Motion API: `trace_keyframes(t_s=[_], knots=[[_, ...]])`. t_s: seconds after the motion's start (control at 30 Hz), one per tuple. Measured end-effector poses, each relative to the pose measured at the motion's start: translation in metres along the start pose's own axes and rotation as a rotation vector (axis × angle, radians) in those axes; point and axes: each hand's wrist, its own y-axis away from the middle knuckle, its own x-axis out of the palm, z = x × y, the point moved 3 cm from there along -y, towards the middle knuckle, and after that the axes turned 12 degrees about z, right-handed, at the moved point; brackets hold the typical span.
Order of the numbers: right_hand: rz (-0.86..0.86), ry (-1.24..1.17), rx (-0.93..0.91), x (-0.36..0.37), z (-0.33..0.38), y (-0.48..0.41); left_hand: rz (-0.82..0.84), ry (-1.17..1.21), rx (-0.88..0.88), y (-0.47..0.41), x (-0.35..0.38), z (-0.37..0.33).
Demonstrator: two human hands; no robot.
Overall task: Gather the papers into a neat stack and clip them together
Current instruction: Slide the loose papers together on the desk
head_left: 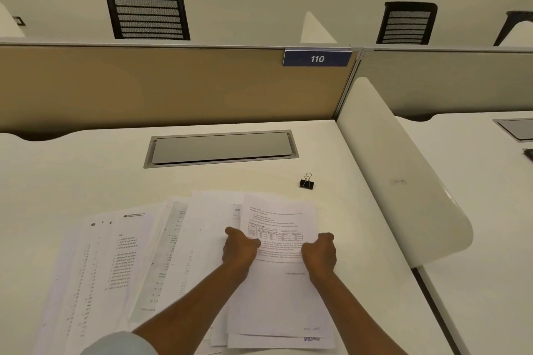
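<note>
Several printed papers (121,262) lie fanned out across the white desk (86,158), overlapping from left to right. The topmost sheet (281,291), with a small table printed on it, lies at the right end of the fan. My left hand (240,248) grips its left edge with curled fingers. My right hand (320,253) grips its right edge the same way. A black binder clip (307,181) stands alone on the desk beyond the papers, up and to the right, untouched by either hand.
A grey cable-tray lid (222,148) is set into the desk behind the papers. A tan partition (144,86) with a "110" label (317,58) closes the back. A white rounded side divider (403,176) bounds the desk on the right.
</note>
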Motion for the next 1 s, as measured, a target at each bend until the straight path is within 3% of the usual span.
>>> trace_keyframes(t_s=[0.13, 0.23, 0.4, 0.53, 0.77, 1.0], knots=[[0.020, 0.003, 0.027, 0.004, 0.001, 0.000, 0.079, 0.072, 0.049, 0.003, 0.000, 0.001], [0.044, 0.076, 0.052, 0.010, 0.004, 0.002, 0.044, 0.047, 0.069, 0.003, -0.005, 0.003], [0.004, 0.299, 0.055, 0.018, 0.014, 0.007, -0.205, -0.429, 0.055, 0.005, -0.023, -0.002], [0.038, 0.375, 0.025, 0.032, 0.020, 0.012, -0.233, -0.597, -0.022, 0.004, -0.030, -0.003], [0.064, 0.321, 0.017, 0.035, 0.025, 0.017, -0.212, -0.525, -0.029, 0.005, -0.031, -0.004], [0.094, 0.095, -0.086, 0.033, 0.019, 0.012, -0.271, -0.364, 0.027, 0.004, -0.038, 0.000]])
